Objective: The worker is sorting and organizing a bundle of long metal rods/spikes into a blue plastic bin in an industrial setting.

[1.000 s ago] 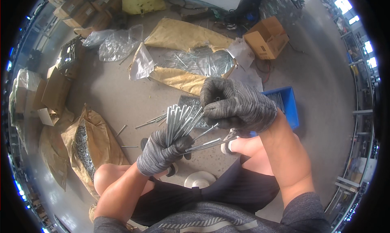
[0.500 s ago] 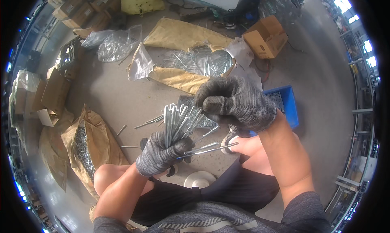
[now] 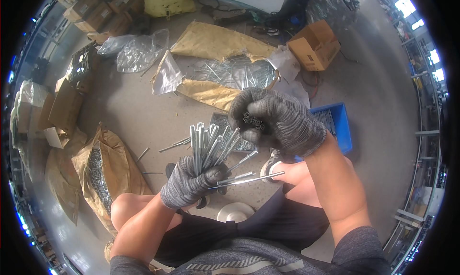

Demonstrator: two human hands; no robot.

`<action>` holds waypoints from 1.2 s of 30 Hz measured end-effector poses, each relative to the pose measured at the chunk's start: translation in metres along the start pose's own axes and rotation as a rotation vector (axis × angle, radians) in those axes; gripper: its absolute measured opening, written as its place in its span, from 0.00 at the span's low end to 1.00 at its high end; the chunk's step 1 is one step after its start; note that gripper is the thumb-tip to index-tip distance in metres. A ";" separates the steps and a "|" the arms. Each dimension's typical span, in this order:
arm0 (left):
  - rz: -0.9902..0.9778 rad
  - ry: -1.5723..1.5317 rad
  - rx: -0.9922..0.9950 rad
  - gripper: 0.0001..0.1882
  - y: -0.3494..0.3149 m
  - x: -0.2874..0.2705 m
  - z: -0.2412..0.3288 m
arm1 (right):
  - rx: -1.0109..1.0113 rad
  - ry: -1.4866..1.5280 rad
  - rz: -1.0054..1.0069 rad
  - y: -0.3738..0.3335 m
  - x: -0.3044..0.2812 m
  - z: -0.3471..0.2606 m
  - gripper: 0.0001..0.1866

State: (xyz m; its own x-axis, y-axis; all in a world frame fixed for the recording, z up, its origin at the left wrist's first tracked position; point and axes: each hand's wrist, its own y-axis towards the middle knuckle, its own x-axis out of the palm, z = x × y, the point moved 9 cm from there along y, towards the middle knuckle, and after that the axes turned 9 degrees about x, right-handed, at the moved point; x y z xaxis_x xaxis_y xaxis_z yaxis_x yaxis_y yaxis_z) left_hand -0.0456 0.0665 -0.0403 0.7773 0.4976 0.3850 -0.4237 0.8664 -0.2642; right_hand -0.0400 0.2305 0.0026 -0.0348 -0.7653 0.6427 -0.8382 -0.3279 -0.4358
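My left hand [image 3: 190, 181], in a grey knit glove, is closed around a fanned bundle of shiny metal rods [image 3: 203, 145]. A few of these rods stick out sideways to the right past the thumb. Just right of the rod tops, my gloved right hand [image 3: 287, 121] is raised with its fingers curled in. Small dark metal rings [image 3: 252, 121] lie in its cupped hollow. Partly hidden behind the hands is a dark tray [image 3: 220, 119] of small metal parts.
An opened tan sack [image 3: 206, 41] of long rods lies ahead. On the right are a blue bin [image 3: 343, 124] with rods and an open cardboard box [image 3: 314, 45]. A brown sack [image 3: 127, 165] of metal parts lies left, near loose rods [image 3: 175, 144] on the floor.
My right hand has turned and its fingers have loosened a little, so the rings in it now show. The left hand still grips the bundle, with the rods slightly shifted.
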 end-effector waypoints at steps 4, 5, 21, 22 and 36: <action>0.004 -0.013 0.017 0.20 -0.002 0.000 0.002 | -0.055 -0.121 0.080 -0.004 0.000 -0.002 0.11; 0.020 -0.021 0.016 0.19 -0.002 -0.003 -0.002 | -0.054 -0.158 0.083 -0.005 0.002 -0.004 0.11; 0.009 0.075 -0.040 0.22 0.000 -0.002 -0.005 | -0.091 -0.342 0.162 -0.013 0.014 -0.017 0.10; 0.010 0.077 -0.042 0.22 -0.001 -0.001 -0.005 | -0.093 -0.340 0.160 -0.012 0.014 -0.017 0.10; -0.012 0.033 -0.050 0.26 -0.006 0.005 -0.010 | -0.006 -0.574 0.116 -0.008 0.010 -0.010 0.13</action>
State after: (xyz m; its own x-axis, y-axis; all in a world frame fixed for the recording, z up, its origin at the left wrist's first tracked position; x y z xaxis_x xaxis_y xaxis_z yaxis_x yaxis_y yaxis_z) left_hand -0.0350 0.0637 -0.0457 0.7974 0.4845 0.3598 -0.3910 0.8689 -0.3035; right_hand -0.0392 0.2308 0.0184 0.1725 -0.9741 0.1460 -0.8499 -0.2221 -0.4779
